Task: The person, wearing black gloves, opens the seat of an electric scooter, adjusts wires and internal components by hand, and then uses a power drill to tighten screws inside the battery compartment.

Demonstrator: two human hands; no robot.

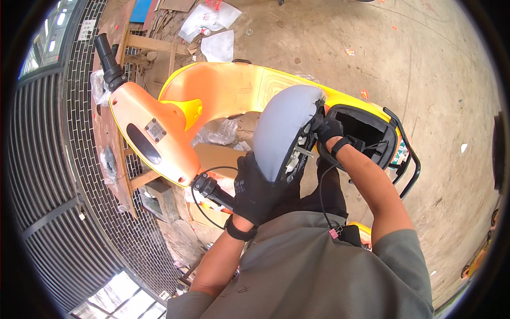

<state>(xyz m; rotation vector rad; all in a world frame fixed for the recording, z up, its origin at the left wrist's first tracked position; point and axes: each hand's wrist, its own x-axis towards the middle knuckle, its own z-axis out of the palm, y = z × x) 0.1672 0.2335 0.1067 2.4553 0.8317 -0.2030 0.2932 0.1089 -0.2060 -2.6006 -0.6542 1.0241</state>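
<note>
A grey scooter seat [287, 125] is tipped up off a yellow-orange scooter [212, 87], its dark underside and pale metal fittings turned to the right. My left hand [256, 191], in a black glove, grips the seat's near end. Gloved in black too, my right hand [330, 131] has its fingers curled at the underside's edge, beside the opening of the black storage compartment [366, 127]. What those fingers pinch is hidden. A thin black cable runs down from near my right wrist to a pink clip on my shirt.
The scooter's handlebar [146, 127] and its near grip [212, 190] stand to the left, by my left forearm. A black rear rack [411, 159] curves out on the right. Beyond lie paper sheets [218, 46] on the concrete floor, and a wooden frame [151, 43] stands by the brick wall.
</note>
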